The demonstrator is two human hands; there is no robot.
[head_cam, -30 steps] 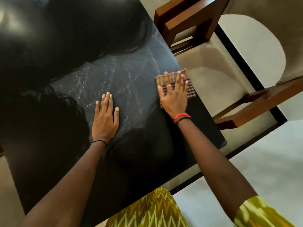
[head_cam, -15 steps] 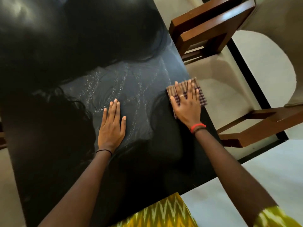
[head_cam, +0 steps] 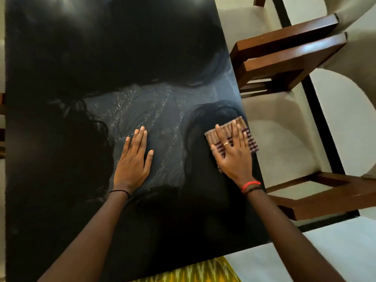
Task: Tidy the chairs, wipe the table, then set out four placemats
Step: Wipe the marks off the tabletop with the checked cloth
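A glossy black table (head_cam: pixel 61 180) fills most of the view, with wet streaks across its middle. My right hand (head_cam: pixel 234 153) presses flat on a folded brown checked cloth (head_cam: pixel 251 139) at the table's right edge. The fingers are spread over the cloth, which shows beyond the fingertips. My left hand (head_cam: pixel 134 157) lies flat and open on the tabletop, palm down, left of the cloth with nothing under it.
A wooden chair with a cream seat (head_cam: pixel 284 143) stands tucked against the table's right side. A second chair's wooden arm (head_cam: pixel 284 58) is behind it. Pale floor with a black line (head_cam: pixel 317 110) runs on the right. Another chair edge shows at the far left.
The right hand has slid the cloth a little nearer along the table's right edge. The left hand has stayed flat on the table. The view has shifted.
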